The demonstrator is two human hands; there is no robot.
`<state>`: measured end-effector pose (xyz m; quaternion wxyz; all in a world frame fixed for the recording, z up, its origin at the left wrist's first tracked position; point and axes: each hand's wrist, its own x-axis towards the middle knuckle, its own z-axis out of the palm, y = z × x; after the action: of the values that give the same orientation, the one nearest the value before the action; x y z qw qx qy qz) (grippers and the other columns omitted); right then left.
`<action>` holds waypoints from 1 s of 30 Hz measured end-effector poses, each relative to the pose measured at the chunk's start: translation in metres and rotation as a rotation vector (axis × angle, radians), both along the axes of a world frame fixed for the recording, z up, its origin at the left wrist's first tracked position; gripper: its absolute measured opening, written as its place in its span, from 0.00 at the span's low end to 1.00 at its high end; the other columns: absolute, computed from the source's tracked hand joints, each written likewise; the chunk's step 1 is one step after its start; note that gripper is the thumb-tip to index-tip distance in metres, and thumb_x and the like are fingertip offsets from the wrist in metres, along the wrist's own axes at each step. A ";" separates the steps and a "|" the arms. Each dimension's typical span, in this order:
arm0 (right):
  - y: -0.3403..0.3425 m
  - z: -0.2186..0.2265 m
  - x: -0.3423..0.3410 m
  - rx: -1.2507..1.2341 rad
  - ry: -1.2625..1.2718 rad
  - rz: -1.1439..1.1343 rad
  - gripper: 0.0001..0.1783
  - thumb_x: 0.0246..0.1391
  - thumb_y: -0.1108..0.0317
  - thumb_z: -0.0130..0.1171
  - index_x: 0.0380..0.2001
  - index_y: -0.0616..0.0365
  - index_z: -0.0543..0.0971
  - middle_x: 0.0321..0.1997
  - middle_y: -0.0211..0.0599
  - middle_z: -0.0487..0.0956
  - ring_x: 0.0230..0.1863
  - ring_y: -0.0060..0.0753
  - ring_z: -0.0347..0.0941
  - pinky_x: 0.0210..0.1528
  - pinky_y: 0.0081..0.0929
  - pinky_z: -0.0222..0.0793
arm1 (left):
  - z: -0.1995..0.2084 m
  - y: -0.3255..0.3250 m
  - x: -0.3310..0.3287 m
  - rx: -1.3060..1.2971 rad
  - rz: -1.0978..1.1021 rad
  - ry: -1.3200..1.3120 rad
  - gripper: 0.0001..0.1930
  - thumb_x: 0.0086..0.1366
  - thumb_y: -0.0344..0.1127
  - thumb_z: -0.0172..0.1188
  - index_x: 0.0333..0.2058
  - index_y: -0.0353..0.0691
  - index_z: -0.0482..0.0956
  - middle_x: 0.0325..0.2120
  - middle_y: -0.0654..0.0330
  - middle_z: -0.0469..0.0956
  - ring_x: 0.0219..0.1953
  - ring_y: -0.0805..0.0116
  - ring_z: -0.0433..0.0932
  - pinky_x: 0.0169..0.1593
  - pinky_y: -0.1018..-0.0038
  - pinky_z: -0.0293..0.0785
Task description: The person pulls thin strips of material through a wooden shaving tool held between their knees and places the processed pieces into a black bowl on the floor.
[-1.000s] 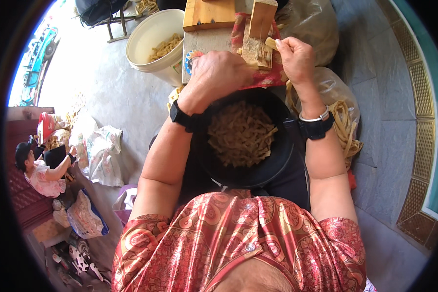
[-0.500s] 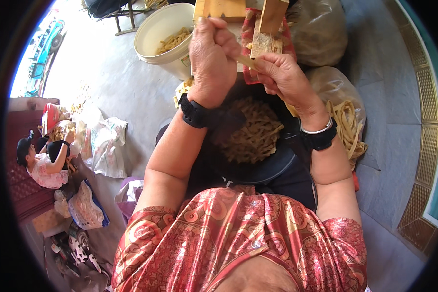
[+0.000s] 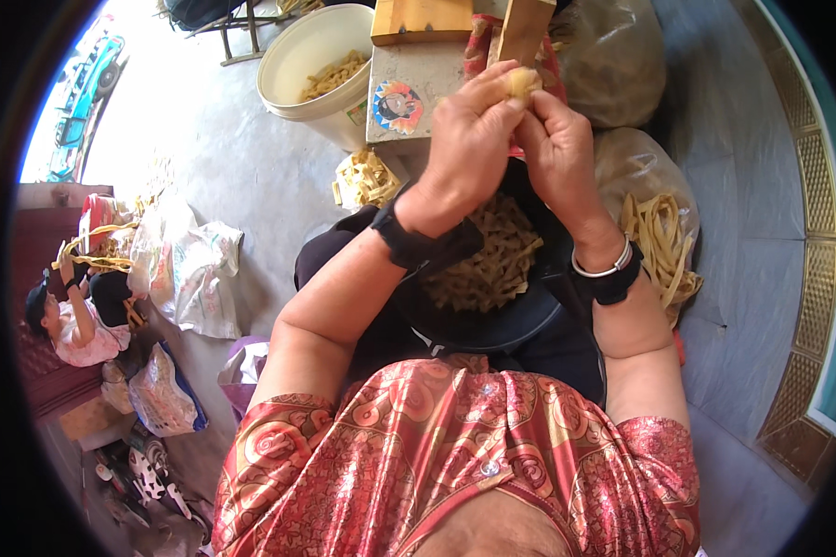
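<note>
In front of the upright wooden piece [image 3: 528, 28], my left hand [image 3: 469, 144] and my right hand [image 3: 559, 153] meet. Fingers of both hands pinch a pale yellow, soft-looking strip [image 3: 523, 84], bunched into a small loop between them. Its ends are hidden by my fingers. Below my hands a black basin [image 3: 492, 340] sits between my legs, with many short tan pieces [image 3: 492, 255] in it, partly covered by my left wrist. Beside my right forearm, long yellow strips [image 3: 661, 237] hang from a clear plastic bag [image 3: 636, 153].
A white bucket [image 3: 279, 79] with yellow pieces stands at the far left of a pale block [image 3: 446, 70] topped by a wooden board [image 3: 423, 19]. Yellow pieces [image 3: 364, 178] lie on the floor. Another person [image 3: 79, 325] sits at left, handling long strips near white bags [image 3: 204, 278].
My left hand has moved right to meet my right hand, and the strip that was stretched between them is now bunched up. The other person at left has raised long strips.
</note>
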<state>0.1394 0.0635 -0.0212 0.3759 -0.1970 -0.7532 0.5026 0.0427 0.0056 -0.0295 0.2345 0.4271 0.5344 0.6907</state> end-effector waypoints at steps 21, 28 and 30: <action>0.027 0.002 0.013 -0.289 -0.017 0.242 0.05 0.50 0.72 0.54 0.30 0.62 0.77 0.19 0.24 0.73 0.16 0.08 0.60 0.15 0.08 0.54 | 0.013 -0.007 -0.023 -0.375 -0.067 -0.076 0.03 0.51 0.27 0.55 0.25 0.33 0.74 0.16 0.61 0.74 0.17 0.78 0.69 0.22 0.79 0.65; 0.036 -0.010 0.018 -1.098 0.260 0.597 0.06 0.52 0.74 0.51 0.32 0.60 0.76 0.13 0.18 0.61 0.11 0.09 0.49 0.13 0.09 0.46 | 0.010 -0.009 -0.020 -0.157 0.244 0.590 0.06 0.47 0.25 0.58 0.28 0.36 0.76 0.15 0.63 0.73 0.18 0.80 0.69 0.24 0.81 0.67; 0.036 -0.009 0.016 -1.111 0.292 0.547 0.06 0.52 0.75 0.50 0.32 0.60 0.76 0.13 0.17 0.60 0.11 0.09 0.48 0.13 0.10 0.45 | 0.008 -0.007 -0.024 -0.094 0.190 0.648 0.06 0.48 0.26 0.59 0.28 0.36 0.76 0.16 0.62 0.73 0.18 0.79 0.70 0.24 0.80 0.68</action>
<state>0.1557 0.0991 -0.0301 0.1744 -0.0923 -0.3441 0.9180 0.0186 -0.0012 -0.0216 0.0064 0.5614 0.6498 0.5123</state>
